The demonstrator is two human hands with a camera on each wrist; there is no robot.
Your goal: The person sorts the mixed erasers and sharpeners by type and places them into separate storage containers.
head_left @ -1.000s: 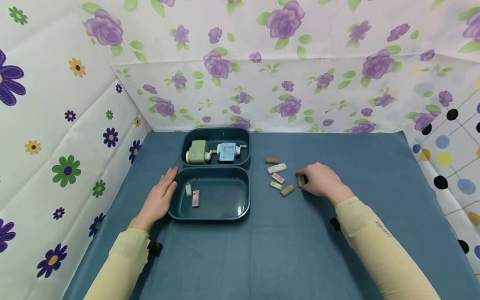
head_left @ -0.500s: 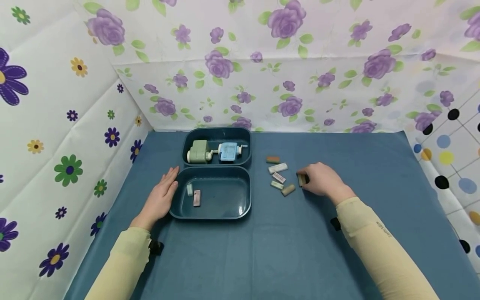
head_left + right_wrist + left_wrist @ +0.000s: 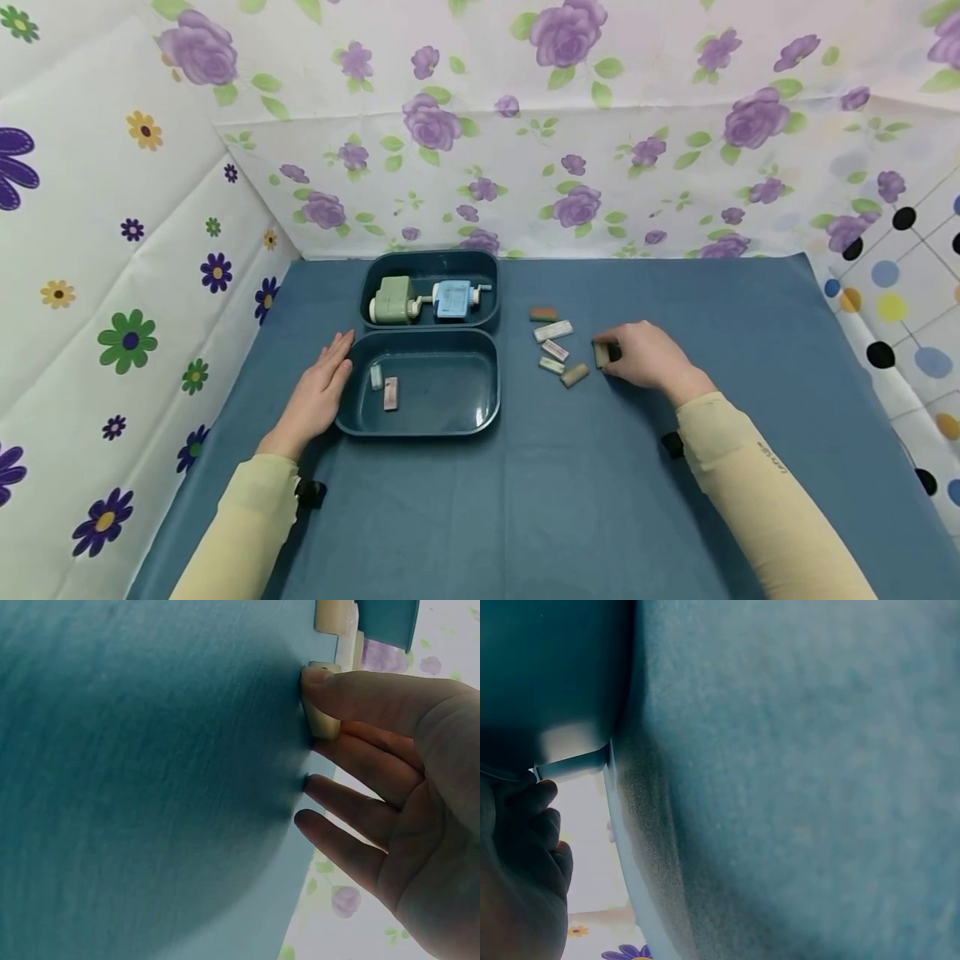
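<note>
My right hand [image 3: 641, 357] pinches a tan eraser [image 3: 601, 357] between thumb and fingers, low over the cloth; in the right wrist view the thumb lies across the eraser [image 3: 322, 724]. My left hand [image 3: 311, 400] rests with straight fingers along the left side of the front blue tray [image 3: 442, 387]. In this tray lie a whitish eraser [image 3: 377, 377] and a pink eraser [image 3: 391, 394]. Left of the right hand are a brownish-orange eraser [image 3: 543, 314], a white eraser [image 3: 552, 332], a small pinkish eraser [image 3: 555, 350], a pale green eraser [image 3: 552, 365] and an olive eraser [image 3: 574, 375].
A second blue tray [image 3: 431, 264] stands directly behind the front one. It holds a green crank pencil sharpener [image 3: 394, 300] and a blue one. Blue cloth [image 3: 510, 500] covers the table, and a flowered sheet [image 3: 517, 150] hangs at the back.
The head view has shifted slightly. Both hands stay in place, the right one still pinching the tan eraser, and the other things lie as before.
</note>
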